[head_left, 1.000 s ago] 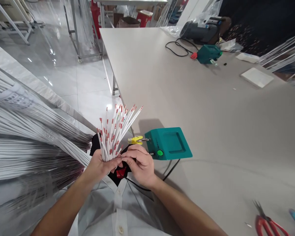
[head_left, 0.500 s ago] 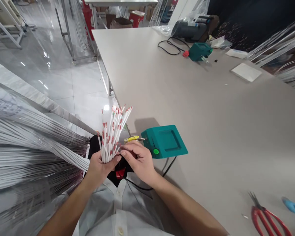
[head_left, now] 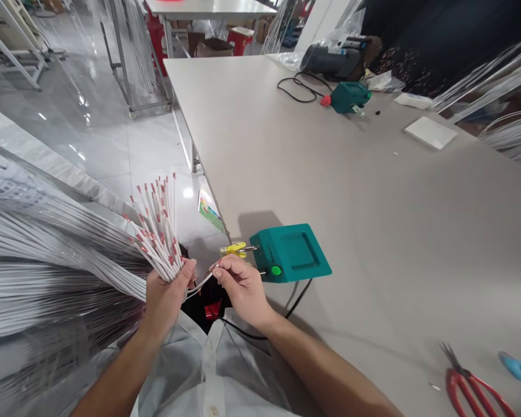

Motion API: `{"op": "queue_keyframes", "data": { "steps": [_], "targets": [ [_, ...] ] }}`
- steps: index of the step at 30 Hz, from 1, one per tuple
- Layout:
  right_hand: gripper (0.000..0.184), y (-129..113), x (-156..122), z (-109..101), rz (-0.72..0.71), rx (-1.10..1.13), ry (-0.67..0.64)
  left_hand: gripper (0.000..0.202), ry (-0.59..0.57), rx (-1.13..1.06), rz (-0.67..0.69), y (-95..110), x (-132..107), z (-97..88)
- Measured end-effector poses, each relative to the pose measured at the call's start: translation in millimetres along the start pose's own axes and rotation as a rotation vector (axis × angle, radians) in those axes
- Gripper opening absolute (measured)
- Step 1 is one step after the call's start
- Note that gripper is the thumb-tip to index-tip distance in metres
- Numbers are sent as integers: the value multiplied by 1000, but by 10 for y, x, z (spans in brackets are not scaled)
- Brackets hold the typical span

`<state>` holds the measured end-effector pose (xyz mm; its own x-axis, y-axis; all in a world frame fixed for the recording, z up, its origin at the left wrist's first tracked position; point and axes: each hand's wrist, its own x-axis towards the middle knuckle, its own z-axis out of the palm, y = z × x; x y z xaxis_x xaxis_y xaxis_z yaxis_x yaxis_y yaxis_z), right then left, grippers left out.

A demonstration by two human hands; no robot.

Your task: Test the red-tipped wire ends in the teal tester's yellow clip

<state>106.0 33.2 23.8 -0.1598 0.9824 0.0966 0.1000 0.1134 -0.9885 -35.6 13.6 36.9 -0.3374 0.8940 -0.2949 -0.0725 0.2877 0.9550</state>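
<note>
My left hand (head_left: 167, 295) is closed around a bundle of white wires (head_left: 158, 231), whose red-tipped ends fan out above the fist. In a pinch, my right hand (head_left: 243, 289) holds the end of a single white wire (head_left: 202, 284) pulled out sideways from the bundle. Just beyond the right fingers sits a teal box (head_left: 286, 252) with a green button and a sloping tray-like top. A yellow clip (head_left: 234, 249) is attached to a metal post on the left side of this box, close to my right fingertips.
Long bundles of grey-white wires (head_left: 69, 255) lie to my left. Red-handled pliers (head_left: 469, 376) and a blue object (head_left: 518, 368) lie at the table's near right. Further back on the table (head_left: 330, 174) are a second teal device (head_left: 351, 97), a dark motor-like machine (head_left: 334, 58) and a white flat box (head_left: 430, 132).
The bundle in my left hand has swung left and tilted away from my right hand. One wire now stretches out between the two hands.
</note>
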Motion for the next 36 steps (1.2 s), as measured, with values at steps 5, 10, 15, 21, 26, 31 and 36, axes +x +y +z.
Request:
{"op": "queue_keyframes", "data": {
  "steps": [5, 10, 15, 21, 26, 31, 36],
  "targets": [
    [18, 46, 6, 30, 59, 88, -54, 20, -172, 56, -16, -14, -72, 34],
    [14, 74, 5, 12, 34, 106, -37, 19, -120, 105, -22, -75, -65, 37],
    [12, 33, 17, 7, -75, -7, 12, 22, -143, 150, 22, -88, -66, 30],
    [11, 26, 28, 24, -141, -122, 50, 23, -150, 215, 36, -120, -81, 51],
    [17, 22, 12, 6, -213, -233, 13, 20, -125, 184, 10, -83, -112, 66],
    [19, 42, 7, -37, -226, -320, -40, 18, -99, 102, -60, 12, -148, 41],
    [16, -26, 37, -109, -238, -247, -22, 18, -144, 112, -64, 15, -125, -7]
  ]
}}
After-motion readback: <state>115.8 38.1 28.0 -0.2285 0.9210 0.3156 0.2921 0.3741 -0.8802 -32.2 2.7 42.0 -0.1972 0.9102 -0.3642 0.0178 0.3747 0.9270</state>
